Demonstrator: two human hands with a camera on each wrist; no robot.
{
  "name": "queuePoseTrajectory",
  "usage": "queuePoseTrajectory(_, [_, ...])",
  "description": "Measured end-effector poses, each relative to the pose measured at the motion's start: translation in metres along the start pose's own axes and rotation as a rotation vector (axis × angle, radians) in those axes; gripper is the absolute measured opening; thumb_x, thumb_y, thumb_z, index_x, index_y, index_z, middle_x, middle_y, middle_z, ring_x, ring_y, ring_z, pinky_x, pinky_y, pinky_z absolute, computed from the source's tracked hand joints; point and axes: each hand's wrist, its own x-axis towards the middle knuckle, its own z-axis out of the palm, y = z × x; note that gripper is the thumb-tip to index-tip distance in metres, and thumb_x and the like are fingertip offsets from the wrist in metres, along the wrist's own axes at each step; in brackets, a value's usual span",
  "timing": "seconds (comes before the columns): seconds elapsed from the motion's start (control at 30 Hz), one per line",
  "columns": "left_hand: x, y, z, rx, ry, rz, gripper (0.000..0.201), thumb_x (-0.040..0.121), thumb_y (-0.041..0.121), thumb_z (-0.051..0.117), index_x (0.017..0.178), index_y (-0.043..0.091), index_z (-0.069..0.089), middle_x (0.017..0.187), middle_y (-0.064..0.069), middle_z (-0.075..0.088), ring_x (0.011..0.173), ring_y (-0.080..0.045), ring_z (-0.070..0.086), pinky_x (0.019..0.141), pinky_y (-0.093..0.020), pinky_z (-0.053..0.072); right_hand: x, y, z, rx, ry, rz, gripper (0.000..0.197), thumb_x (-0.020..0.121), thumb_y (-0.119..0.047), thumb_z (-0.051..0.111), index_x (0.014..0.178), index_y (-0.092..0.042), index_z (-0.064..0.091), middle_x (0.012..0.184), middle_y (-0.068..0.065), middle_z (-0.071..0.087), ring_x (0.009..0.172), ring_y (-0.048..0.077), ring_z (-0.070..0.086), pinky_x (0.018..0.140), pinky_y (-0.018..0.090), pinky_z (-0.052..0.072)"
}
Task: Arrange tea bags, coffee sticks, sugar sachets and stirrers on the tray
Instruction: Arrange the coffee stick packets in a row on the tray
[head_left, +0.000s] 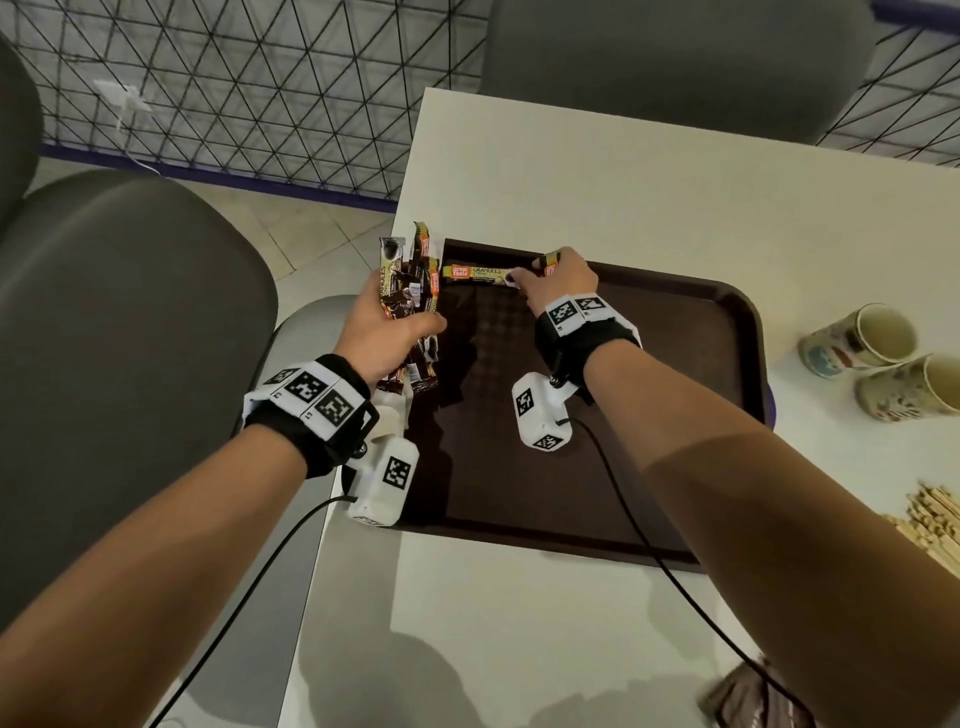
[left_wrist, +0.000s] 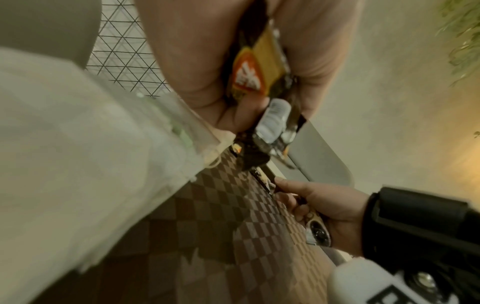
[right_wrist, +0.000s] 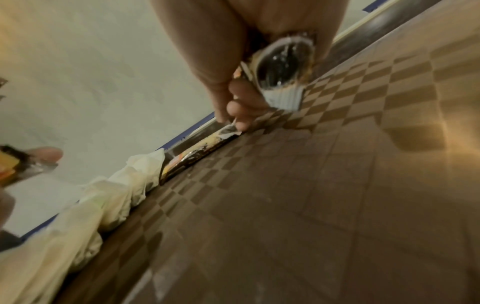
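A brown tray (head_left: 649, 389) lies on the white table (head_left: 623, 182). My left hand (head_left: 410, 322) grips a bundle of coffee sticks (head_left: 408, 280) upright over the tray's left edge. One coffee stick (head_left: 475, 273) lies flat along the tray's far rim. My right hand (head_left: 517, 280) pinches that stick's right end with its fingertips while a second coffee stick (right_wrist: 280, 65) is tucked in its curled fingers. White paper packets (right_wrist: 122, 185) lie in a row along the tray's left side, mostly hidden under my left wrist in the head view.
Two patterned paper cups (head_left: 862, 338) lie on their sides at the table's right. A pile of wooden stirrers (head_left: 935, 514) sits near the right edge. A dark crumpled wrapper (head_left: 743, 696) lies by the near edge. Grey chairs (head_left: 130, 312) stand left and beyond.
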Motion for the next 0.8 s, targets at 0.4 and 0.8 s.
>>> queuePoseTrajectory(0.4, [0.000, 0.001, -0.004, -0.014, 0.002, 0.030, 0.058, 0.076, 0.003, 0.074, 0.126, 0.015, 0.049, 0.109, 0.002, 0.064, 0.102, -0.016, 0.061, 0.092, -0.031, 0.048, -0.003, -0.010, 0.010, -0.366, -0.118, -0.316, 0.028, 0.083, -0.026, 0.071, 0.106, -0.010, 0.063, 0.118, 0.009, 0.048, 0.094, 0.020, 0.051, 0.074, 0.025, 0.037])
queuePoseTrajectory(0.8, [0.003, 0.003, 0.002, -0.025, -0.022, 0.044, 0.062, 0.076, 0.003, 0.074, 0.131, 0.013, 0.047, 0.112, 0.001, 0.063, 0.101, -0.013, 0.060, 0.084, -0.021, 0.047, -0.003, -0.011, 0.008, -0.404, -0.101, -0.366, 0.024, 0.084, -0.017, 0.069, 0.105, -0.009, 0.061, 0.115, 0.009, 0.051, 0.095, 0.022, 0.054, 0.072, 0.027, 0.038])
